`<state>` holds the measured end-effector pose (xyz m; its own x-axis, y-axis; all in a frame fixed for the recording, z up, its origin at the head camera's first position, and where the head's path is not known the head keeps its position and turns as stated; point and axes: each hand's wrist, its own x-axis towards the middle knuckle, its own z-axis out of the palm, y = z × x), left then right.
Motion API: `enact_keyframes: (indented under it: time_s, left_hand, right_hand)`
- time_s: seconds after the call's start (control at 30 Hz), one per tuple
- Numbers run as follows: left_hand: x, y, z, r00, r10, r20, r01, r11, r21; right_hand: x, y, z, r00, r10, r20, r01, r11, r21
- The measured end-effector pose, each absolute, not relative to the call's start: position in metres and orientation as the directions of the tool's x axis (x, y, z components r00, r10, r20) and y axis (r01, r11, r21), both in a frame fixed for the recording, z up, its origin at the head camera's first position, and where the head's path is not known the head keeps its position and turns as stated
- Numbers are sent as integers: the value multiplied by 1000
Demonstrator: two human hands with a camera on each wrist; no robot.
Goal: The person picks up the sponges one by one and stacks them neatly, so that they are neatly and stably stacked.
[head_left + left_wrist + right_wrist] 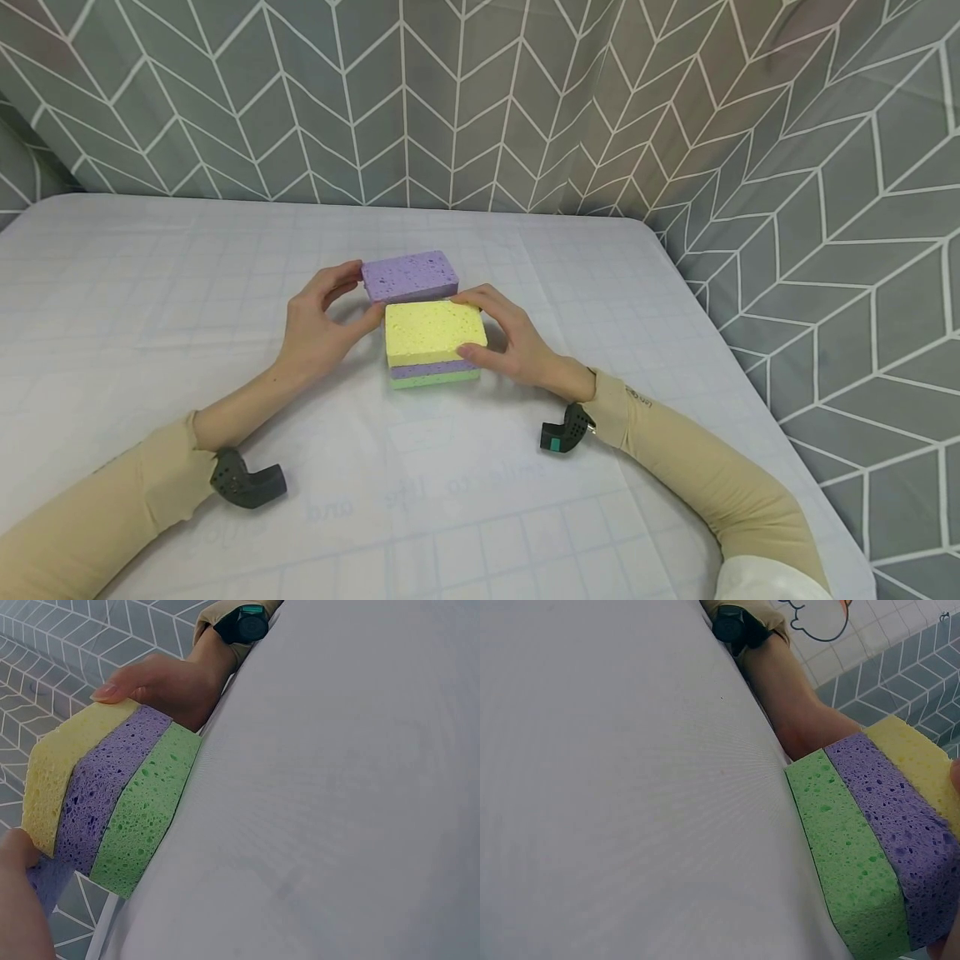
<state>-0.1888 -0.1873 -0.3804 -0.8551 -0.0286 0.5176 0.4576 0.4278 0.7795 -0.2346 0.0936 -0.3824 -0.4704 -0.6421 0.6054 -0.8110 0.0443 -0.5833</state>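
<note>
Three sponges lie flat in a stack: a green sponge [154,806] underneath, a purple sponge [889,825] between, and a yellow sponge [431,327] on top. My right hand [513,337] grips the yellow sponge at its right end, thumb on the front side and fingers at the back. Just behind the stack is a second purple sponge [410,277]. My left hand [318,321] holds that one by its left end, the thumb tip close to the yellow sponge's back left corner. In the left wrist view the stack largely hides this second purple sponge.
A white cloth with faint grid lines and lettering covers the table [247,275]. Behind it and along its right side hangs a grey curtain [450,108] with white chevron lines. A black wrist camera [247,481] sits at each cuff.
</note>
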Motion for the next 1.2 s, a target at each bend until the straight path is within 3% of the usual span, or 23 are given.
enact_keyframes:
  time_s: [1.2]
  left_hand:
    - [-185,-186,-378,-780,-75,621,573,310,758]
  right_hand:
    - [-236,93,-383,-463,-637,617,-822,48,-567]
